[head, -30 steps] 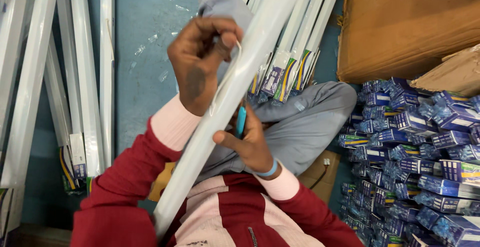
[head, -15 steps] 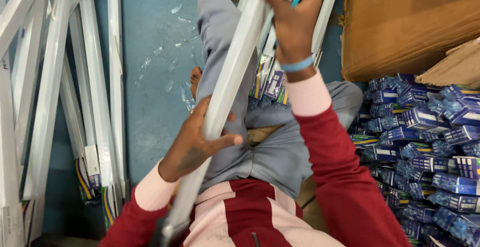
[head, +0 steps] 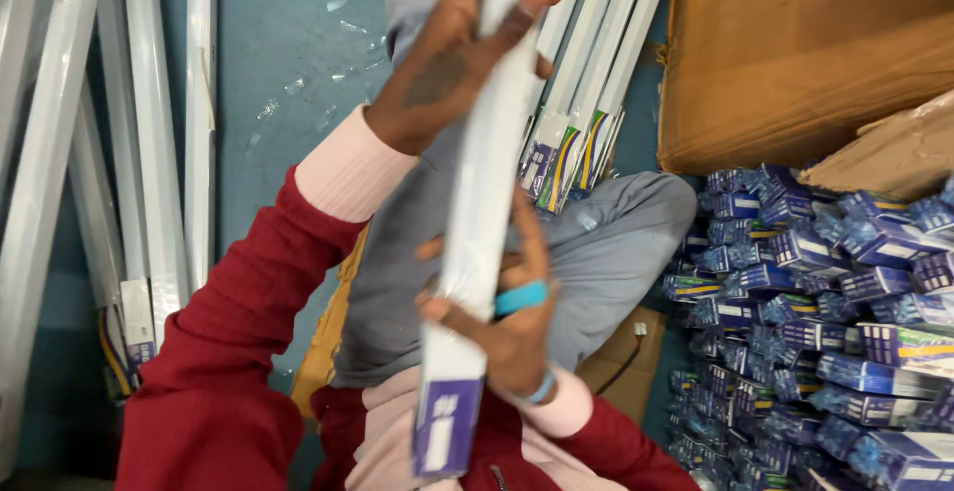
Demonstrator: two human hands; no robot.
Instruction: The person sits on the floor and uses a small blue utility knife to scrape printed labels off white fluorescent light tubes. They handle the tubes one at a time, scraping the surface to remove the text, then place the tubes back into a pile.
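Risk first: the long white tube pack point(head: 487, 183) is thin & held at 2 points only, w/ its upper end out of frame; if either grip slackens it could prob. slip endwise or swing, and a knock vs the other white tubes leaning beyond it point(head: 586, 74) could crack what's inside; bending it btwn the 2 hands is the other likely cause of breakage; the plastic sleeve looks slick, so slipping seems plausible.

Left hand point(head: 452, 59): at the upper part of the tube pack, fingers curled round it from the left, thumb tip showing over its right edge; grasping, not clenched hard.

Right hand point(head: 507, 327): lower on the tube pack, just above its purple-and-white printed end point(head: 445, 431); fingers wrap from behind, closed round the pack; a small turquoise item point(head: 521, 298) sits pinched in the same hand, touching the pack's right side; can't tell what it is.

Tube pack runs diagonally over the person's grey-trousered lap point(head: 606, 252), printed end nearest the chest.

Right of the tube pack: heap of small blue boxes point(head: 825, 322), well apart; above that heap a brown carton point(head: 795, 54). Left of the tube pack: more white tubes against the teal wall point(head: 149, 153), apart from both hands.
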